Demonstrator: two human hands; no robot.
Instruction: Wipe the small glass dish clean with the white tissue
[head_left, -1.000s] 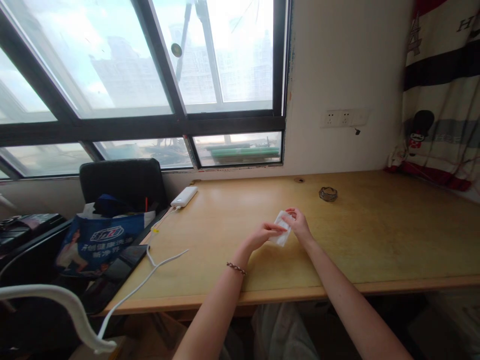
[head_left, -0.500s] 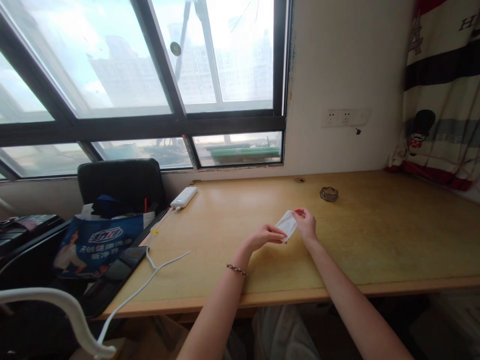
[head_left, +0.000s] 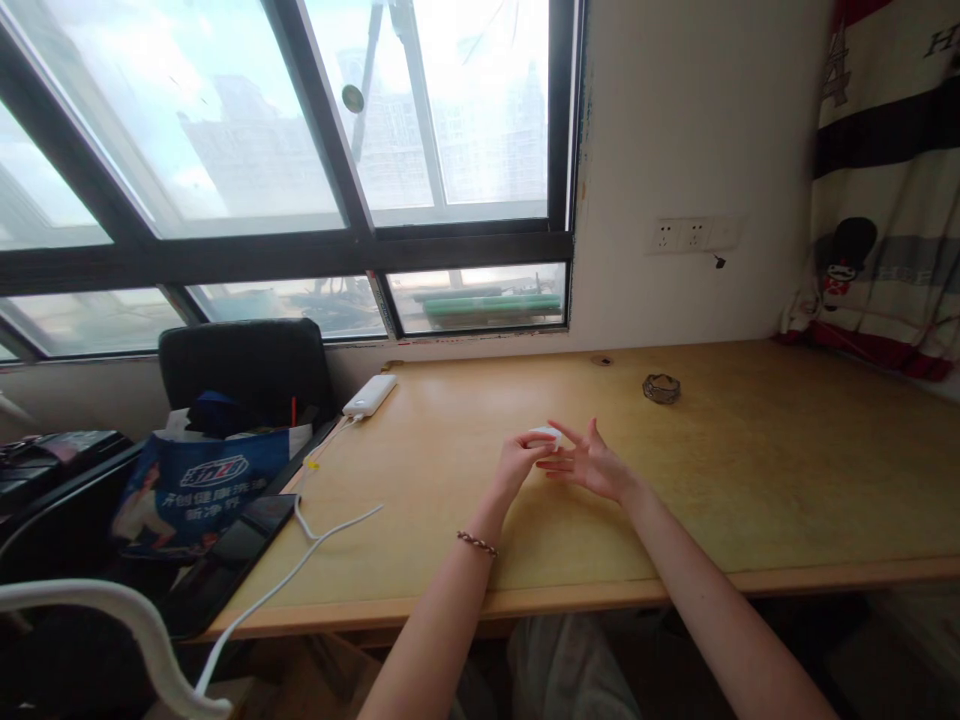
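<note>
My left hand [head_left: 523, 460] pinches a small folded white tissue [head_left: 547, 434] between thumb and fingers, above the wooden desk [head_left: 420, 480]. Part of the tissue is hidden by the fingers of both hands. Close on its right is my right hand [head_left: 589, 465], palm turned toward the tissue and fingers spread. Its fingertips reach up to the tissue and the left fingers; whether they touch cannot be made out. A braided bracelet [head_left: 477, 543] circles my left wrist.
A dark ring-shaped ashtray-like object [head_left: 661, 389] lies at the back right of the desk. A white power bank [head_left: 370, 397] with a white cable [head_left: 330, 538] is at the left edge. A blue bag [head_left: 210, 490] sits on a black chair [head_left: 244, 370].
My right hand has let go of the tissue, and its fingers have spread. The tissue, held flat between both hands before, now shows smaller in my left hand, slightly farther left.
</note>
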